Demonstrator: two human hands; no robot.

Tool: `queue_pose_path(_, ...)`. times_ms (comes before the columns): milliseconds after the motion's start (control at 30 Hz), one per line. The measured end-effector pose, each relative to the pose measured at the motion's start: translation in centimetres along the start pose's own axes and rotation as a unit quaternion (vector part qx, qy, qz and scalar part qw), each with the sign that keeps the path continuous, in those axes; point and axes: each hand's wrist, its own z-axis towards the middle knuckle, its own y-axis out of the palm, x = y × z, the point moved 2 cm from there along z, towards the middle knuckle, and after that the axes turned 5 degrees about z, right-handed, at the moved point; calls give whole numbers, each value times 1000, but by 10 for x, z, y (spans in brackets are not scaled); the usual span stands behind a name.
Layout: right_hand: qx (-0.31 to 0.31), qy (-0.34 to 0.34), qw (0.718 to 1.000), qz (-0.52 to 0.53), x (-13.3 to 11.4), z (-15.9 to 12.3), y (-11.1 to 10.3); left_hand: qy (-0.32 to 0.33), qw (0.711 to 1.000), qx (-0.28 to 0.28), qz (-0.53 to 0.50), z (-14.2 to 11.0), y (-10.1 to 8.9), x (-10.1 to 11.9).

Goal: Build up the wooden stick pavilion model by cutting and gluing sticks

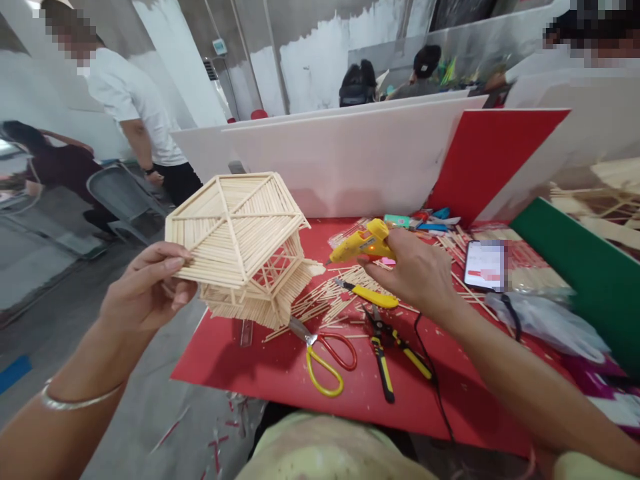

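My left hand (150, 280) pinches the left edge of a pavilion model (240, 233) built from thin wooden sticks, lifted above the table. Its six-sided roof is tilted toward me, and a lattice shows beneath it. In my right hand (415, 263) is a yellow glue gun (363, 241), its nozzle pointing left toward the model with a small gap between them. Below my right hand lie a yellow utility knife (375, 295), black-and-yellow pliers (387, 343) and scissors (325, 357) with one red and one yellow handle.
Loose sticks (330, 293) are strewn over the red tabletop (350, 393). A phone (485, 265) and a plastic bag (550, 323) lie on the right, near a green board (590, 280). White panels (330, 160) stand behind. A person (130, 100) stands at the left; others are farther back.
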Motion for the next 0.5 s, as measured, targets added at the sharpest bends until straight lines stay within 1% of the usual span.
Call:
queue_pose_path(200, 4, -3, 1000, 2, -14, 0, 18, -15, 1000, 1, 11, 1, -4, 0)
queue_pose_path(367, 16, -45, 999, 8, -24, -2, 33, -16, 1000, -1, 0, 2, -4, 3)
queue_pose_path(433, 25, -59, 998, 4, -26, -3, 38, -27, 1000, -2, -1, 3, -3, 3)
queue_pose_path(500, 30, -67, 997, -3, -27, -5, 40, -26, 1000, -1, -9, 4, -1, 4)
